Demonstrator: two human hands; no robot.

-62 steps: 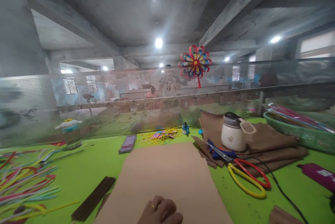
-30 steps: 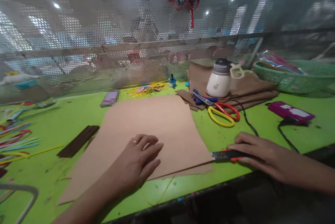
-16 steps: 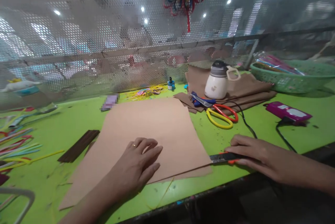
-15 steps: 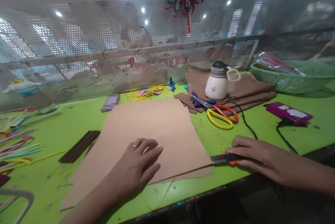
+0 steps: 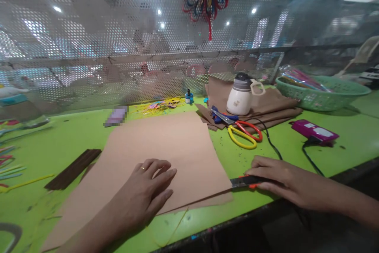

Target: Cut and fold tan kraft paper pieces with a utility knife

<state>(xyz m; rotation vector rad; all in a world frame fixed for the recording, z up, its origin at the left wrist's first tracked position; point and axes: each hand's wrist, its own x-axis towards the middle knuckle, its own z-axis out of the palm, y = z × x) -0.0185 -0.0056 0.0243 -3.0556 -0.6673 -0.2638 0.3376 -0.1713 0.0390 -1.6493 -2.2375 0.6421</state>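
Observation:
Large tan sheets (image 5: pixel 166 138), leather-like or paper, lie stacked on the green table in front of me. My left hand (image 5: pixel 148 186) rests on the top sheet with its fingers bent and apart, a ring on one finger, holding nothing. To the right, my right hand (image 5: pixel 281 180) grips a black and orange utility knife (image 5: pixel 247 181). The knife's blade end points left and meets the right corner of the top sheet, seemingly at or under its edge. A lower sheet shows along the near edge.
Red-and-yellow-handled scissors (image 5: pixel 244 132) lie beyond the knife, beside folded brown material (image 5: pixel 278 97) bearing a white bottle (image 5: pixel 238 99). A purple corded device (image 5: pixel 315 131) and green basket (image 5: pixel 322 95) are at right. Dark brown strips (image 5: pixel 72 169) lie left. The table's front edge (image 5: pixel 219 227) runs close by.
The whole scene has shifted a little left in the picture as my head turned right. Both hands, the knife and the sheets keep about the same places relative to each other.

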